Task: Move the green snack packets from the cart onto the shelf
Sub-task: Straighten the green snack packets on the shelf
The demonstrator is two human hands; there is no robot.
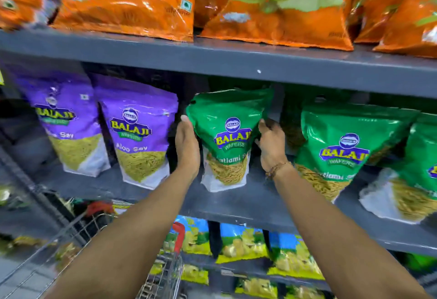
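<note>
A wire cart with a red handle part is seen nearest, at lower left, below both forearms. Both arms are extended forward and upward toward the middle shelf. The left hand is held flat and vertical, fingers together and pointing up, palm pressed against the left edge of a green snack packet. The right hand is placed against the packet's right edge, fingers curled toward its back; a thin bracelet is worn at that wrist. The packet is thus clasped between the two hands rather than pinched by either one. It is stood upright on the shelf board, its top flap slightly crumpled, with its base resting on the board. Two purple packets are stood to its left, and further green packets to its right, apart from it. Orange bags are lined on the shelf above, and yellow-and-blue bags on the shelf below.
</note>
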